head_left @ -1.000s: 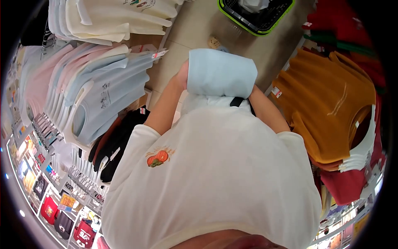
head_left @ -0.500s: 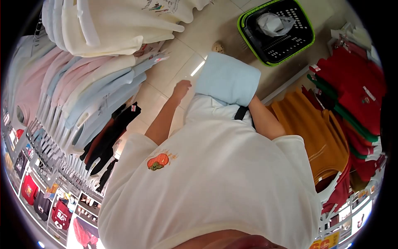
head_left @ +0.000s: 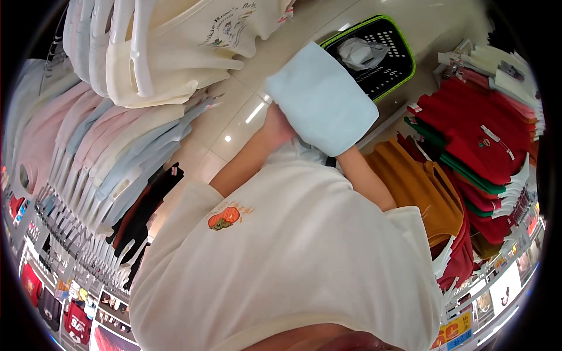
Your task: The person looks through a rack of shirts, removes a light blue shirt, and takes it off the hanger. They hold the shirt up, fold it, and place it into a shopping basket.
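Observation:
A folded light-blue garment [head_left: 325,99] is held out in front of my body, tilted with its left corner raised. My left hand [head_left: 280,126] is at its lower left edge, fingers partly hidden behind the cloth and closed on that edge. From the right, my right forearm [head_left: 366,178] reaches under the garment. The right hand itself is covered by the cloth, which it holds up from beneath. Below the garment is the white shirt [head_left: 281,245] I wear, with an orange printed motif [head_left: 225,217].
Light shirts on white hangers [head_left: 137,152] crowd the left rack. Red shirts [head_left: 480,128] and a mustard top [head_left: 415,187] hang on the right. A black basket with a green rim [head_left: 405,82] stands on the tiled floor, a plastic bag [head_left: 362,54] inside.
My left hand has moved right, from free beside the garment to its lower left edge. The garment has risen and turned. In view, the basket has shifted left and is partly covered by the garment.

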A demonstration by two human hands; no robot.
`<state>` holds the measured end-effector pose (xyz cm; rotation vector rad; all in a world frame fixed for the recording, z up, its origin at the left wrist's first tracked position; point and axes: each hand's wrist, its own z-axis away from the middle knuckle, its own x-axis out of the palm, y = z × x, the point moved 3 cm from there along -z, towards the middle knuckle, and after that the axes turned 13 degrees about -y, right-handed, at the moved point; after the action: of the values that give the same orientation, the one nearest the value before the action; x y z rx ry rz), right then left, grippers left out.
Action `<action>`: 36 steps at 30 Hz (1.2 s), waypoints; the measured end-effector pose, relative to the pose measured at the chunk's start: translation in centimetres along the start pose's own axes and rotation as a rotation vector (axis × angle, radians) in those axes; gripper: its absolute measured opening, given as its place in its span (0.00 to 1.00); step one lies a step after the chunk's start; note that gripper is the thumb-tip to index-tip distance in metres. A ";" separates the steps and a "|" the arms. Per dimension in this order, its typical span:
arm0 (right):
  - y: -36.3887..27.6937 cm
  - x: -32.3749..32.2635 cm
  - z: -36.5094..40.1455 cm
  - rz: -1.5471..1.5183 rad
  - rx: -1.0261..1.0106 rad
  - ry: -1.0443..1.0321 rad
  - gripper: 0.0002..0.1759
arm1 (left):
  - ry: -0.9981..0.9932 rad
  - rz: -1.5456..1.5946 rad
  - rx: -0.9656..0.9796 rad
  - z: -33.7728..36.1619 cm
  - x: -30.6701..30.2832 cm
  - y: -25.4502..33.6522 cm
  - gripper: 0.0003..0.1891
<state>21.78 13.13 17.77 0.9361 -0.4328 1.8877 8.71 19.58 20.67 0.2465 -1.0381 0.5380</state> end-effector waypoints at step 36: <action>-12.4 1.7 18.0 0.616 -0.355 0.091 0.41 | -0.301 -0.940 -0.453 -14.8 12.2 -4.8 0.34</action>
<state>39.69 8.69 29.49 0.5031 -1.0539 2.2780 27.12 25.76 24.17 0.3806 -1.1678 -0.5946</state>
